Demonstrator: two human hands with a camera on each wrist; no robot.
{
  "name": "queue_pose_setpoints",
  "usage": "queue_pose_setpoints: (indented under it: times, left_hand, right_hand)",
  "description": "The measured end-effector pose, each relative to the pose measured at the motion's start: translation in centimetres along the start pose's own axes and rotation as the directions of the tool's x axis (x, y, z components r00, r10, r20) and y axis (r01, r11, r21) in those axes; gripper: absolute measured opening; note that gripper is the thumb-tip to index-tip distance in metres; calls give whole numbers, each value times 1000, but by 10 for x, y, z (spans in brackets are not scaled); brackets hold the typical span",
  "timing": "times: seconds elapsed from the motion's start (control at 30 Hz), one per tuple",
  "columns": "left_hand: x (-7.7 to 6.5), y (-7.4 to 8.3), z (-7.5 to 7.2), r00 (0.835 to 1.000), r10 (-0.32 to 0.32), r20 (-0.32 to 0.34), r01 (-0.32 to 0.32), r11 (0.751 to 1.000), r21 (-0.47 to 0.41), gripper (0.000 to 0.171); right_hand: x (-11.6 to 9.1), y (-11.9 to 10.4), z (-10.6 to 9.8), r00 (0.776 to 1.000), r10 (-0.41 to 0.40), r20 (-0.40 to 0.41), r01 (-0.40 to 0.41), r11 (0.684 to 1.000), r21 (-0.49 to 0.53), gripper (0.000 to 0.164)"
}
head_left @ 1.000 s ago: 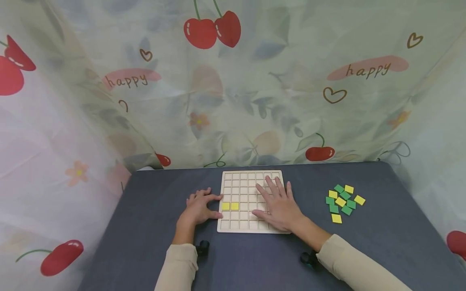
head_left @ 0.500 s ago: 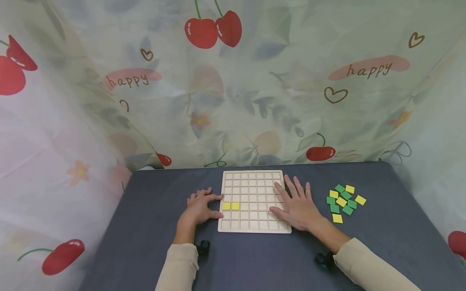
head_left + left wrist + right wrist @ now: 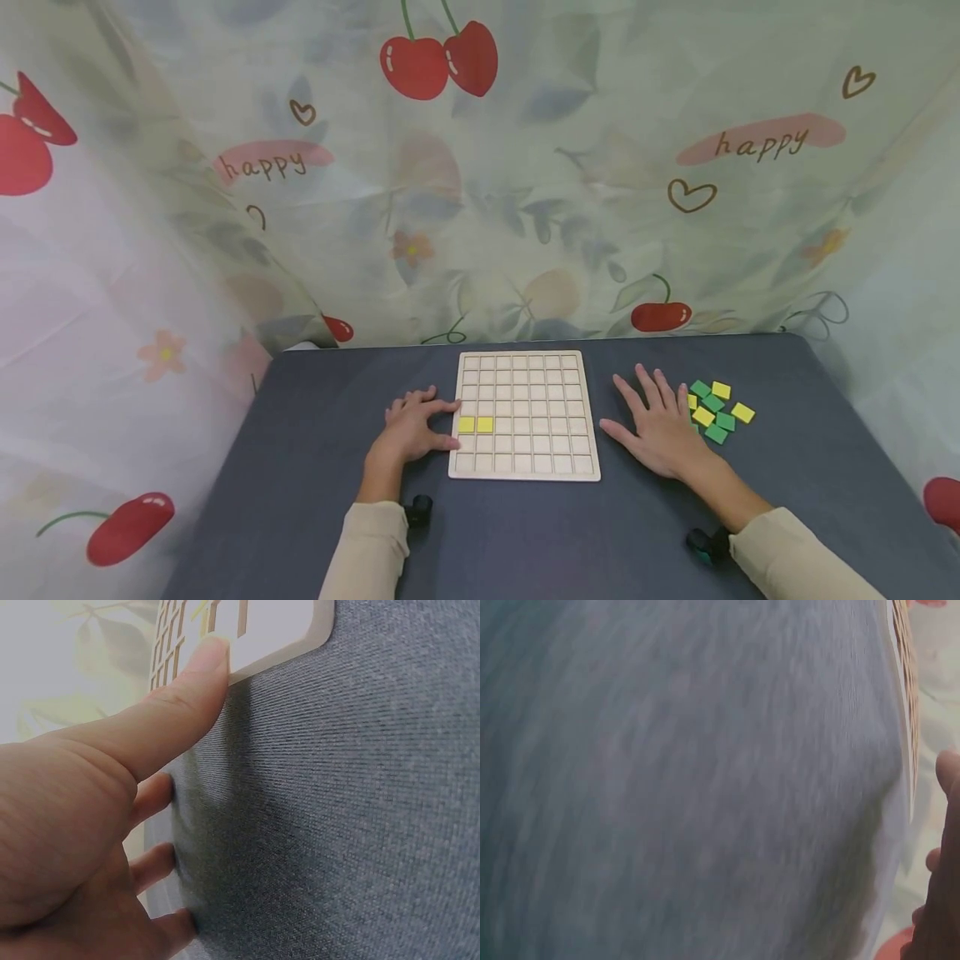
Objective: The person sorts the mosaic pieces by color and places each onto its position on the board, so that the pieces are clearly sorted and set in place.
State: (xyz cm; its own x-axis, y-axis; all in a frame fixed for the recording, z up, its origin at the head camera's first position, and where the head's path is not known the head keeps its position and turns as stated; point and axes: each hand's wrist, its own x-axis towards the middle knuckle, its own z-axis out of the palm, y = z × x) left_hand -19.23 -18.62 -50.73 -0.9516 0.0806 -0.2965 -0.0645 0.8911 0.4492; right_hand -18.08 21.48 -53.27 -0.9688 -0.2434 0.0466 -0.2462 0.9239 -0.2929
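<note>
A pale wooden grid board (image 3: 523, 429) lies flat, with one yellow tile (image 3: 466, 425) and a second yellow tile (image 3: 485, 425) side by side in its left cells. My left hand (image 3: 408, 429) rests at the board's left edge, thumb and index fingertip touching it. In the left wrist view, the thumb (image 3: 176, 701) lies on the rim while other fingertips stand on the cloth. Right of the board, my right hand (image 3: 660, 429) is spread and holds nothing. It partly covers a loose group of green tiles (image 3: 716, 433) and yellow tiles (image 3: 742, 412).
A dark cloth (image 3: 517, 542) covers the table. Behind it hangs a curtain (image 3: 480, 225) printed with cherries, also along both sides. Both wrists wear a small black camera, such as the left camera (image 3: 418, 511).
My right hand has moved right, from over the board to the near side of the loose tiles, uncovering the board's right cells. My left hand has stayed at the edge.
</note>
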Motion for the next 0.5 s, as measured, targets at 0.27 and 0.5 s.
queue_pose_setpoints:
  times: [0.27, 0.5]
  left_hand:
    - [-1, 1, 0, 1000, -3, -2, 3, 1000, -11, 73]
    - [-1, 1, -1, 1000, -3, 0, 3, 1000, -13, 72]
  right_hand:
    - [-4, 31, -14, 998, 69, 3, -69, 998, 10, 85]
    - [-9, 56, -21, 997, 72, 16, -73, 996, 58, 83]
